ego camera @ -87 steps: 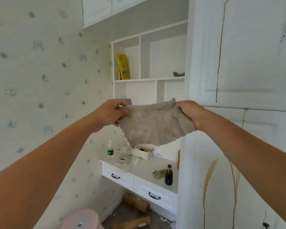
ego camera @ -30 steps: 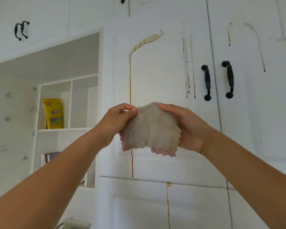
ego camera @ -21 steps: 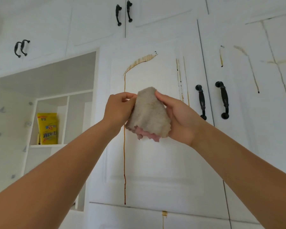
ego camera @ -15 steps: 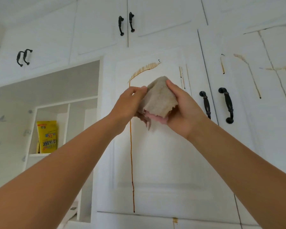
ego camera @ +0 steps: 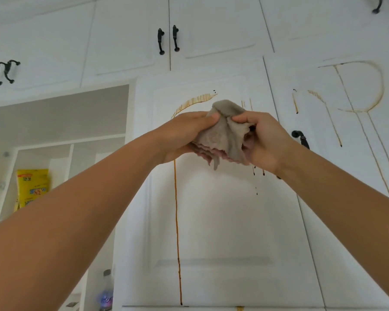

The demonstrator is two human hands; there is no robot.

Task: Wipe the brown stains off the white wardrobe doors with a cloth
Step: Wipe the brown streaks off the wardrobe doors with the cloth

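A bunched beige cloth (ego camera: 222,135) with a pink underside is held up in front of a white wardrobe door (ego camera: 222,221). My left hand (ego camera: 184,133) grips its left side and my right hand (ego camera: 265,140) grips its right side. A long brown drip stain (ego camera: 176,221) runs down the door from a curved brown smear (ego camera: 193,102) just above my left hand. Small dark drips (ego camera: 256,176) show below my right hand. The door to the right (ego camera: 323,176) carries looping brown stains (ego camera: 364,90).
Black door handles (ego camera: 167,40) sit on the upper cabinets, another handle (ego camera: 301,138) peeks out beside my right wrist. An open shelf niche at the left holds a yellow packet (ego camera: 32,187). A plastic bottle (ego camera: 106,290) stands low, left of the door.
The view turned from the desk corner up to the wardrobe doors. Both hands raised the cloth and gathered it from a spread sheet into a bunch.
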